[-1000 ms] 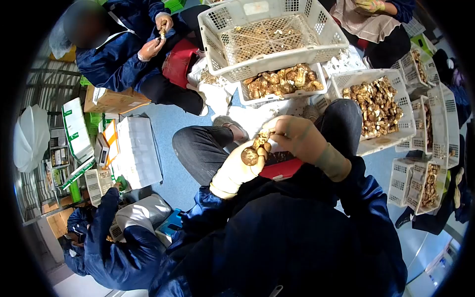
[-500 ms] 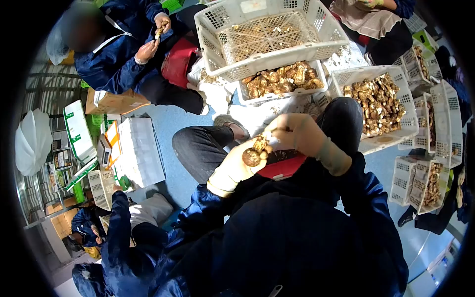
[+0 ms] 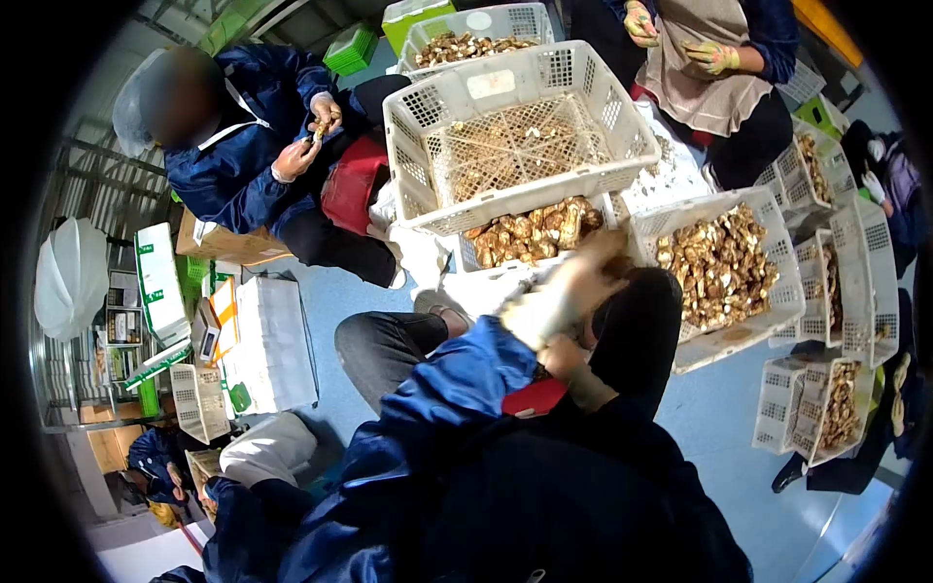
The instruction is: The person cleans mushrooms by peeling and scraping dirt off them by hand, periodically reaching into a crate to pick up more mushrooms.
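My left hand (image 3: 559,296), in a pale glove, reaches across my lap toward the crate on the right and is smeared by motion. A brown blur at its fingertips looks like the mushroom it holds. My right hand (image 3: 566,364), also gloved, is lower, partly behind the left wrist. Its fingers are curled closed, and what they hold is hidden. Just beyond my left hand is a white box of brown mushrooms (image 3: 535,233). To the right, a white crate (image 3: 671,345) holds a heap of mushrooms (image 3: 724,267).
A large mesh-bottomed crate (image 3: 525,185) rests over the mushroom box. Across from me, a co-worker (image 3: 243,146) handles a small piece; another person's gloved hands (image 3: 714,56) show at top right. Stacked crates (image 3: 870,282) stand at right, a white foam box (image 3: 277,345) at left.
My left hand has swung from over my lap to the right, taking the mushroom from beside my right hand. My right hand has dropped lower. The view has shifted slightly.
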Demonstrator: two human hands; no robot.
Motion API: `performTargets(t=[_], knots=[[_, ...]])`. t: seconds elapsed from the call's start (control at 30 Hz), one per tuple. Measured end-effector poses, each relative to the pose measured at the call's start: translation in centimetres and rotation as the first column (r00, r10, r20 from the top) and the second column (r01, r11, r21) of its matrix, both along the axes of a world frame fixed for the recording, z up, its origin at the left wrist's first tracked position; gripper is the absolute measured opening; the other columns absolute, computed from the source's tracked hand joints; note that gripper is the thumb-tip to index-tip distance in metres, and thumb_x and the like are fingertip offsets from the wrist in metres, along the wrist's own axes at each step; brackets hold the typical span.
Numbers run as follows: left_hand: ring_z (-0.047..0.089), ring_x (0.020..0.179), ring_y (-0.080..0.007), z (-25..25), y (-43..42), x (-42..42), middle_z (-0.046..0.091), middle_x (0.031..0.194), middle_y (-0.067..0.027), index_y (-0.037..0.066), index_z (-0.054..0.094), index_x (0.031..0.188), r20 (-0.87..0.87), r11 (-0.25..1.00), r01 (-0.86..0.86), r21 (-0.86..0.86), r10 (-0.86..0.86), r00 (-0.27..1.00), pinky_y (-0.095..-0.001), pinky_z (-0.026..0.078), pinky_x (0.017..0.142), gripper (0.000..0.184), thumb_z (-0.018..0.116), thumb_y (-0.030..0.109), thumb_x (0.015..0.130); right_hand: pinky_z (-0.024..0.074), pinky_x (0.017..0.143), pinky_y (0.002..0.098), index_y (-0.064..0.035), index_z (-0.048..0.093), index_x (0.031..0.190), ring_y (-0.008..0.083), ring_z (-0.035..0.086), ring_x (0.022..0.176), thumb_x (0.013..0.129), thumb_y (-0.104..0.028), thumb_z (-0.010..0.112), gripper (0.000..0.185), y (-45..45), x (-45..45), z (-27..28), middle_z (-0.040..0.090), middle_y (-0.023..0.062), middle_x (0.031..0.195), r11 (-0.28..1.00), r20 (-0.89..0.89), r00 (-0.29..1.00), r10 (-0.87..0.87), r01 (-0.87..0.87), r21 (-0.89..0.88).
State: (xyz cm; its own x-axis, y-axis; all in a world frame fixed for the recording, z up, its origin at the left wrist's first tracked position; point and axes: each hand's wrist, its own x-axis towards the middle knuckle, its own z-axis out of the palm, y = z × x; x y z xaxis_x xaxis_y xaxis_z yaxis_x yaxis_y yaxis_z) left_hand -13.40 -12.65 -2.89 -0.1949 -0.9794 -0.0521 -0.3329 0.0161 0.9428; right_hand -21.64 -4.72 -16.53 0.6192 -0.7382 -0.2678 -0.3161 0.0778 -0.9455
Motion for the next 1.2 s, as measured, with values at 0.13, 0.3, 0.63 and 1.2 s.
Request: performTargets(t=[0.13,0.3,0.63,1.2], knots=[[0.042,0.122,-0.0245,-3.4,-3.9,-5.0,0.042,0.135,-0.0148,0.001,0.049,0.127,0.022,0.917,0.183,-0.355,-0.187,0.982,-0.0357,0.038,0.101,0.043,0.060,0.014,0.087,0.0399,0.094,0.0337,-0.0006,0.056,0.118,0.0229,0.054,0.108,0.088,-0.010,0.048,0.033,1.5,0.1,-4.5,0.058,0.0170,0.117,0.973,0.365,0.902,-0.229,0.201,0.114],[0.050,0.115,-0.0195,-0.9,-2.7,0.1,0.053,0.127,-0.0126,0.001,0.048,0.128,-0.244,0.986,0.164,-0.009,-0.161,0.956,-0.0303,0.040,0.099,0.040,0.055,0.017,0.092,0.0499,0.074,0.0314,0.0059,0.063,0.101,0.0198,0.064,0.083,0.080,-0.013,0.063,0.028,-0.2,0.5,-1.6,0.068,0.0164,0.093,0.984,-0.069,0.997,-0.018,0.029,0.175],[0.052,0.114,-0.0183,-4.3,-0.7,12.9,0.057,0.123,-0.0101,0.001,0.052,0.126,-0.225,0.962,0.095,0.254,-0.036,0.974,-0.0283,0.039,0.099,0.034,0.053,0.016,0.095,0.0501,0.076,0.0285,-0.0015,0.064,0.105,0.0165,0.064,0.086,0.084,-0.016,0.065,0.025,-1.0,1.8,-0.5,0.068,0.0120,0.099,0.938,-0.116,0.991,0.074,-0.030,0.345],[0.055,0.114,-0.0257,0.5,-8.7,11.6,0.057,0.124,-0.0171,0.003,0.045,0.134,-0.467,0.901,0.329,0.284,-0.170,0.868,-0.0362,0.046,0.097,0.045,0.053,0.002,0.090,0.0487,0.073,0.0284,-0.0026,0.065,0.107,0.0132,0.060,0.081,0.085,-0.015,0.066,0.026,-1.4,2.4,-1.1,0.066,0.0088,0.091,0.883,-0.071,0.997,0.020,0.016,0.468]])
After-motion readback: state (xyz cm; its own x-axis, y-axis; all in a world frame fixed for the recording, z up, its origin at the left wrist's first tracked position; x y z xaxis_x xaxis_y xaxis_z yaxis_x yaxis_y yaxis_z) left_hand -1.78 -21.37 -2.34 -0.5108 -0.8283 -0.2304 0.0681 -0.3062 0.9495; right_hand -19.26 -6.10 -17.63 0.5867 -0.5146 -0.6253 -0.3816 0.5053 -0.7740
